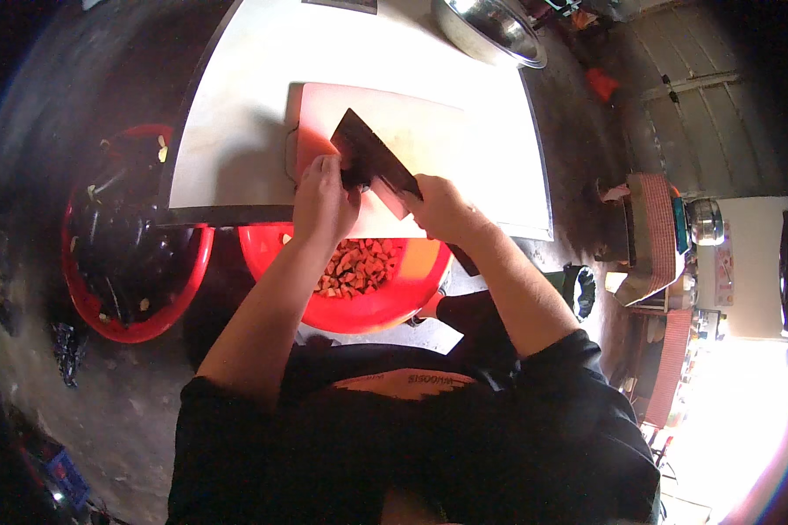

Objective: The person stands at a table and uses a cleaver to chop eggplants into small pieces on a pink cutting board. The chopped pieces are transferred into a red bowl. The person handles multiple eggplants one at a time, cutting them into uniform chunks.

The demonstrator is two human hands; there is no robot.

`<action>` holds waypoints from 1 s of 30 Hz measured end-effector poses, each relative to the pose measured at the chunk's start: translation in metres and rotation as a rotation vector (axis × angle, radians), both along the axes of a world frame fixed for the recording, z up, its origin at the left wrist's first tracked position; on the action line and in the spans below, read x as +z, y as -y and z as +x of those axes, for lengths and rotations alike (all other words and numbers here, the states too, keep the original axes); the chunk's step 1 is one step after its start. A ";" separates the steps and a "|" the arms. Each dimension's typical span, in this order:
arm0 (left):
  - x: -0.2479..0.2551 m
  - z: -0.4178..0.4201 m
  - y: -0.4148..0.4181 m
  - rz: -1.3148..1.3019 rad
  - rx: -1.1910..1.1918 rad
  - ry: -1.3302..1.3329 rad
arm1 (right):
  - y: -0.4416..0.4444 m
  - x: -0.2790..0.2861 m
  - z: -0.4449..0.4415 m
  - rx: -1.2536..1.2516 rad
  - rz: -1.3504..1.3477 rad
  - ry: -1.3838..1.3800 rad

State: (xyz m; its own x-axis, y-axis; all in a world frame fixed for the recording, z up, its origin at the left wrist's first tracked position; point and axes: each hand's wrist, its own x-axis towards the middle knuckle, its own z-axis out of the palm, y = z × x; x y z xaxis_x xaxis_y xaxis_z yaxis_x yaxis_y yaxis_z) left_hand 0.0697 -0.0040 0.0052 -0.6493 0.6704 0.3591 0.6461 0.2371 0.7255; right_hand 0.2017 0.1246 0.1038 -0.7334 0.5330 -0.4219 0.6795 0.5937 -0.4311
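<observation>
A wide-bladed cleaver point(375, 157) is gripped by its handle in my right hand point(448, 209), its blade slanting up and left over a pinkish cutting board point(394, 118). Beside the blade, my left hand point(325, 197) has its fingers bent around a dark item point(356, 178), too shadowed to identify. The board lies at the near edge of a white table point(236, 144) and reaches slightly past it. Below that edge stands a red basin point(368, 316) holding many small reddish cut pieces point(361, 268), partly behind my left forearm.
To the left, a red tub point(203, 289) has a dark lining or contents with pale scraps. A metal bowl point(479, 39) rests at the table's far right corner. Shelving with checked cloth point(653, 230) stands farther right. A dark-lined bin point(579, 289) is beyond my right arm.
</observation>
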 end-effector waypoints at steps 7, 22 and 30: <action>0.002 0.004 -0.004 0.031 0.040 -0.019 | -0.001 -0.028 0.029 0.041 0.116 -0.202; -0.005 0.000 0.006 0.104 -0.037 0.033 | 0.032 0.033 0.012 0.037 0.236 -0.067; -0.009 0.001 0.005 0.132 -0.041 0.131 | 0.025 0.048 -0.004 0.019 0.121 0.061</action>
